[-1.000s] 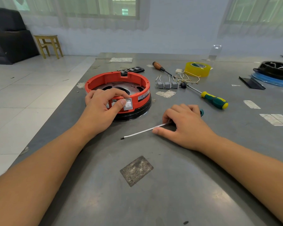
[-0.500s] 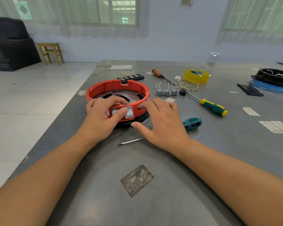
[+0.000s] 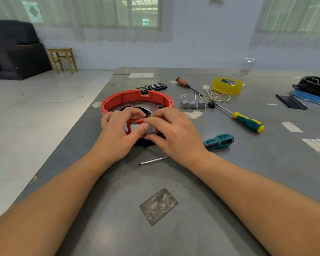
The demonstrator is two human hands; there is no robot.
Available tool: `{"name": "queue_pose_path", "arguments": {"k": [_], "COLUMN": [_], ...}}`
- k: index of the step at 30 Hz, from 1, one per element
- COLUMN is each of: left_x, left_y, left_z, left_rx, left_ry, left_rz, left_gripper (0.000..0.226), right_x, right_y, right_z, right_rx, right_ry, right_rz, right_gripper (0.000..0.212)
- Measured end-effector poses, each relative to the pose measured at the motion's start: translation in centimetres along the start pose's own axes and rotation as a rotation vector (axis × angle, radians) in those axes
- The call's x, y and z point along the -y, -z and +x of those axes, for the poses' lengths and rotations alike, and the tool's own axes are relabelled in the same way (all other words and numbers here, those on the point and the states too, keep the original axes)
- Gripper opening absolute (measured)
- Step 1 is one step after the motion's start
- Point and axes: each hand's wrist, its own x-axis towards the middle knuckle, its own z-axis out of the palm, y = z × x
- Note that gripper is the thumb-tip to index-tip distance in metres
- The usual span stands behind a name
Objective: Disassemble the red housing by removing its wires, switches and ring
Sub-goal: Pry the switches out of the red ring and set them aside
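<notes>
The round red housing [image 3: 129, 97] lies flat on the grey table, a black ring showing under its near edge. My left hand [image 3: 116, 133] grips the housing's near wall, fingers curled over the rim and thumb on the outside. My right hand [image 3: 174, 132] pinches a grey rocker switch [image 3: 151, 130] at that wall, tilted out of its slot. Three grey switches [image 3: 193, 104] with short wires lie freed to the right of the housing, loose yellow wires [image 3: 218, 97] behind them.
A teal-handled screwdriver [image 3: 219, 141] lies just right of my right hand, its shaft running under my wrist. A green-and-yellow screwdriver [image 3: 248, 122], a wooden-handled one [image 3: 183, 83], yellow tape [image 3: 227, 85] and a black bit case [image 3: 151, 87] lie beyond. Table edge runs left.
My right hand left the teal screwdriver on the table, moved left to the housing and took hold of the switch, which now tilts out of the wall. My left hand stayed on the housing.
</notes>
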Motion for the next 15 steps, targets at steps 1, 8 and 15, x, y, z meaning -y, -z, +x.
{"name": "queue_pose_path", "arguments": {"k": [1,8,15], "left_x": [-0.1,-0.6,-1.4], "left_y": [0.0,0.4,-0.1], "left_z": [0.0,-0.5,-0.5], "left_rx": [0.006,0.002,0.039], "left_ry": [0.0,-0.095,-0.275], "left_rz": [0.007,0.036,0.185], "left_gripper": [0.034,0.035,0.039], "right_x": [0.0,0.0,0.2], "right_y": [0.1,1.3,2.8], "right_z": [0.0,-0.5,-1.0], "right_rx": [-0.003,-0.026,-0.041], "right_ry": [0.005,-0.136,-0.301], "right_rz": [0.002,0.197,0.448], "right_gripper": [0.034,0.036,0.037]}}
